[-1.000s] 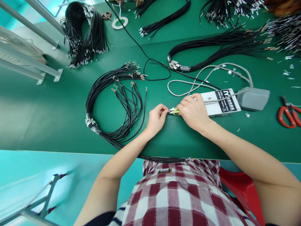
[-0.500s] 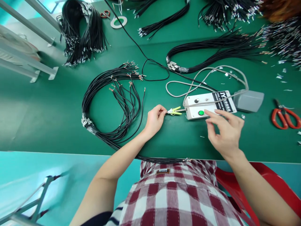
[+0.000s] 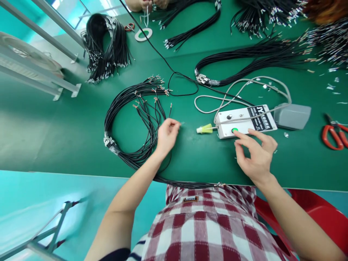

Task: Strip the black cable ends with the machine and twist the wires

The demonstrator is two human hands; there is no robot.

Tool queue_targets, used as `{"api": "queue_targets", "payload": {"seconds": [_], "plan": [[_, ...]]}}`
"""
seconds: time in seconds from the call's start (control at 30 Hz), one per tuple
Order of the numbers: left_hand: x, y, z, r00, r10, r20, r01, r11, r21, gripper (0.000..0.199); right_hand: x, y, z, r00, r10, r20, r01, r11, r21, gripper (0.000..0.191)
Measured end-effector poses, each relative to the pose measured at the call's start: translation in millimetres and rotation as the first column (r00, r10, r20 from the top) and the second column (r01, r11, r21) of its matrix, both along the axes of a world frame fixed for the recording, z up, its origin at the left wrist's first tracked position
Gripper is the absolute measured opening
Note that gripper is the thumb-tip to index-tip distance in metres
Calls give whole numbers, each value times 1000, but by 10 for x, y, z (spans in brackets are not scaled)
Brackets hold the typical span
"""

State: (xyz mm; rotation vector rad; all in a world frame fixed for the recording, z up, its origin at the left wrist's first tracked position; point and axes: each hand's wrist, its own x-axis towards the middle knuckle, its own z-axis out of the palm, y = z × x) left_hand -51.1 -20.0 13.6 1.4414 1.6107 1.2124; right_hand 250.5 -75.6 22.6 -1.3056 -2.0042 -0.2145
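My left hand [image 3: 167, 136] is closed in a pinch beside the loop of black cables [image 3: 108, 112]. From its fingertips a thin, pale, blurred cable tip [image 3: 182, 124] sticks out to the right; the rest of that cable is hidden by the hand. A fingertip of my right hand [image 3: 255, 152] rests at the green button [image 3: 235, 130] of a white control box [image 3: 246, 121], its fingers curved and apart, holding nothing. On the box's left side a yellow-green clamp with a white tip [image 3: 204, 129] points toward my left hand, apart from it.
A grey block [image 3: 292, 116] stands right of the box, with grey cord [image 3: 201, 105] looped behind. Red-handled pliers [image 3: 334, 136] lie at right. More black cable bundles [image 3: 107, 50], a roll of tape [image 3: 143, 34] and scissors [image 3: 129, 27] lie farther back. Another person's hands [image 3: 152, 4] show at the top.
My left hand has drawn left, away from the clamp, whose yellow jaws look closer together now. My right fingertip has come onto the green button. Another person's hands have appeared at the top.
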Motion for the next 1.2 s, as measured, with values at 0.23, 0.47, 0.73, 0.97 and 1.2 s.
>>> {"api": "queue_targets", "payload": {"seconds": [0.23, 0.47, 0.73, 0.97, 1.2], "plan": [[-1048, 591, 451, 842, 493, -221, -410, 849, 333, 30, -34, -238, -177, 974, 182, -131, -206, 959, -194, 20], [-244, -318, 421, 616, -283, -735, 458, 888, 42, 8, -10, -218, -266, 957, 212, -200, -264, 920, -288, 17], [228, -1258, 478, 49, -858, -511, 633, 422, -649, 8, -14, -224, -277, 952, 210, -224, -272, 916, -296, 17], [27, -928, 489, 517, -856, 22, 673, 390, -628, 24, -14, -225, -265, 941, 213, -263, -290, 909, -300, 15], [64, -929, 523, 627, -718, 302, 731, 408, -547, 11, -50, -276, -204, 873, 139, -468, -354, 840, -411, 11]]}}
